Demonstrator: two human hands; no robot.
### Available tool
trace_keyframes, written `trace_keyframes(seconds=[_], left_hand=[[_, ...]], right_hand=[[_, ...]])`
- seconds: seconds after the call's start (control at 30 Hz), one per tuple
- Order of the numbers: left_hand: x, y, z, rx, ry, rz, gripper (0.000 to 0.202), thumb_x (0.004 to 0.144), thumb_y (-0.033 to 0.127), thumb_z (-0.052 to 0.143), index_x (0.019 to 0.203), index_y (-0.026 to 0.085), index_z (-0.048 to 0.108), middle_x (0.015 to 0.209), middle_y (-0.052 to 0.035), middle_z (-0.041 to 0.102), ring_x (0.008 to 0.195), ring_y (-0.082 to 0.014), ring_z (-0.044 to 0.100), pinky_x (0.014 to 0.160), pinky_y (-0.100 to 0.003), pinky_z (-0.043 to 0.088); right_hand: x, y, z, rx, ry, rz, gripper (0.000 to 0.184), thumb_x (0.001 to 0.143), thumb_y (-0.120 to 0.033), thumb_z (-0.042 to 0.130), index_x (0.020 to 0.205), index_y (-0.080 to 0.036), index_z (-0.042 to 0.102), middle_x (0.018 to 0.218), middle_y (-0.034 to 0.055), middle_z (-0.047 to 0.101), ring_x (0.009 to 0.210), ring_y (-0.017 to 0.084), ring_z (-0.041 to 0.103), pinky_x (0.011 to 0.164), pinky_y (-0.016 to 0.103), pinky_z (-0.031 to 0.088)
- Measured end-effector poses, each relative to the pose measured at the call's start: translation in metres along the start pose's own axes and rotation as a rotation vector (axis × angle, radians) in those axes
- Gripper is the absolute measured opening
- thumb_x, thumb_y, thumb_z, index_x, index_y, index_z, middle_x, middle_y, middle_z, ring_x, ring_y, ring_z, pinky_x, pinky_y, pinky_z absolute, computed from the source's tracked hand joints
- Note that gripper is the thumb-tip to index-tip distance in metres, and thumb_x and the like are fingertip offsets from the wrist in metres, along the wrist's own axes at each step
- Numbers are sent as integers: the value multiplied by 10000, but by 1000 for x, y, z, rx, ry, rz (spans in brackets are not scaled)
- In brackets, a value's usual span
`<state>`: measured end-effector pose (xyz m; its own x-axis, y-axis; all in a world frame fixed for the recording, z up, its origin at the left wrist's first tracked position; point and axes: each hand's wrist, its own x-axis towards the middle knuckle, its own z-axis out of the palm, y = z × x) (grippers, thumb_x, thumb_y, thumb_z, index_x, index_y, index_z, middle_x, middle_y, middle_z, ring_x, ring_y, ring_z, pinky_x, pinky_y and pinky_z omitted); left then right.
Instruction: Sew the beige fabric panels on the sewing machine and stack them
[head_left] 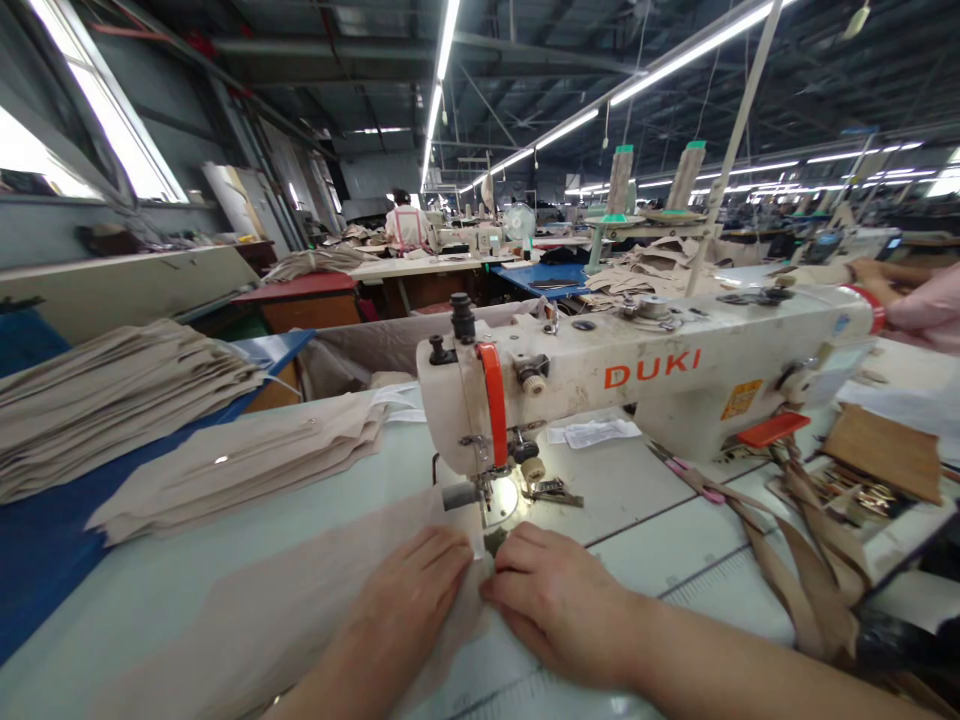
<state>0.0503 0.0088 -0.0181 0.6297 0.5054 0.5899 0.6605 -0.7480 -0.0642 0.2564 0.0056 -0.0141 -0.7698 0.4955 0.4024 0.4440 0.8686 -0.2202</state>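
Observation:
A white sewing machine (652, 375) marked DUKI stands on the pale table (180, 580). A beige fabric piece (300, 600) lies under its needle and runs toward me. My left hand (409, 595) rests on the fabric just in front of the presser foot (487, 495), fingers curled down onto the cloth. Beside it, my right hand (555, 595) has its fingers bent and pressed on the fabric's edge, touching the left hand's fingertips. Both hands grip or pin the cloth.
Stacks of cut beige pieces lie at left (112, 400) and mid-left (247, 460). Beige strips (795, 560) and a brown piece (885, 450) sit at right. Another person's arm in a pink sleeve (915, 300) reaches in at far right. A seated person (407, 225) works far back.

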Motion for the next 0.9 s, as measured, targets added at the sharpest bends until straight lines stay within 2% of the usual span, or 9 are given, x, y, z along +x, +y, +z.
trace_keyframes(seconds=[0.4,0.57,0.77,0.9], left_hand=[[-3,-3,2,24,-32,3,318,868,23,360,922,179,632,889,-31,721,828,-159,678,799,-271,580],[-5,-1,0,28,-120,-19,358,841,-7,368,972,187,639,943,-38,730,885,-171,685,839,-302,577],[-6,2,-4,11,-135,-51,319,858,31,379,967,169,646,972,-62,726,908,-180,685,833,-311,582],[-12,5,-9,-6,-142,-103,284,883,119,421,1034,189,651,1051,-62,724,974,-183,679,869,-315,570]], right_hand=[[1,-2,-4,30,-4,11,186,903,-133,463,941,-154,644,854,58,603,845,192,485,770,288,414],[2,1,-5,27,-24,39,162,918,-164,483,933,-171,644,863,54,614,851,190,505,782,290,426],[15,7,-13,-150,-85,112,160,943,-256,528,1023,-164,631,906,60,627,887,208,532,830,324,433],[21,7,-16,-244,-160,46,157,944,-260,531,912,-149,637,877,65,614,873,209,529,813,318,428]])
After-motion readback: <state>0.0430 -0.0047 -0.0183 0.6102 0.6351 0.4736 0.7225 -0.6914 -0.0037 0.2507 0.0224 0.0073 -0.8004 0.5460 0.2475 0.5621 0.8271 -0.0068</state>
